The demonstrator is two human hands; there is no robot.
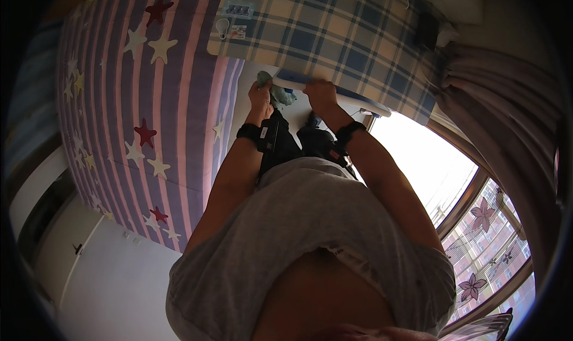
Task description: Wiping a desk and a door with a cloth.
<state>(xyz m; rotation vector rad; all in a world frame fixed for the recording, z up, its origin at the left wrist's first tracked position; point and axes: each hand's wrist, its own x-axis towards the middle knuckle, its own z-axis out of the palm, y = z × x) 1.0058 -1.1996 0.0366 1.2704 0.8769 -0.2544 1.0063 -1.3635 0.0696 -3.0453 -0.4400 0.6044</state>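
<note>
My left hand point(260, 95) holds a crumpled grey-green cloth point(283, 98). Part of the cloth sticks up above my fingers, and part hangs beside them. A long blue panel with a rounded white edge point(358, 101) juts out from under the table's checked cover; whether it is a drawer or a board I cannot tell. On its white edge, to the right of the cloth, rests my right hand point(321, 94) with the fingers curled over it. A small blue item point(288, 90) shows between the cloth and the panel, too small to name.
The blue-and-beige checked tablecloth point(322, 32) bears stickers point(237, 9) at its left corner. To the left is a bed with a striped, star-patterned cover point(179, 117). A bright window point(421, 157) and a gathered curtain point(497, 99) stand on the right. A dark object point(426, 31) sits at the table's far right.
</note>
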